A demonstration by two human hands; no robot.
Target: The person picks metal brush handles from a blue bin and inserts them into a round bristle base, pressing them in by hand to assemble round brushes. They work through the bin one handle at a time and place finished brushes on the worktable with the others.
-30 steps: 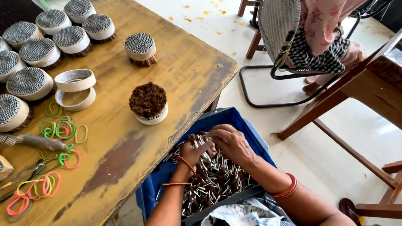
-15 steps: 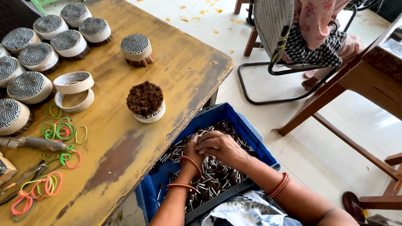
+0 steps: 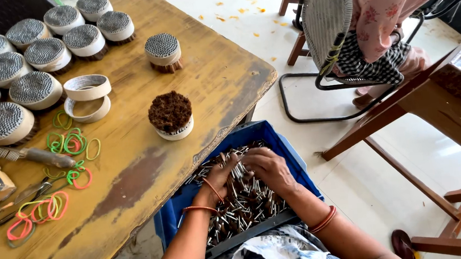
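Both hands work inside the blue crate [image 3: 285,144], which sits on the person's lap against the counter [image 3: 152,167] edge. Left hand [image 3: 220,179]: fingers curled about a small bunch of the thin metal pins [image 3: 246,198] heaped in the crate. Right hand [image 3: 268,167]: palm down on the heap, fingers bent among the pins; whether it grips any, I cannot tell.

Progress, as judged: several filled rounds already stand on the counter, while the crate holds a deep heap of loose pins, so much seems left.

Count on the counter:
- filled rounds in white rings [image 3: 44,88], grouped at the far left: at least ten in view, some cut off by the edge;
- one filled round [image 3: 163,52] standing alone;
- one round with brown bristly top [image 3: 170,115], nearest the crate;
- two empty white rings [image 3: 87,93], stacked;
- loose rubber bands [image 3: 69,143], green, orange and pink: too tangled to count;
- one brush-like tool [image 3: 32,155].

Another person sits on a chair [image 3: 326,25] beyond.
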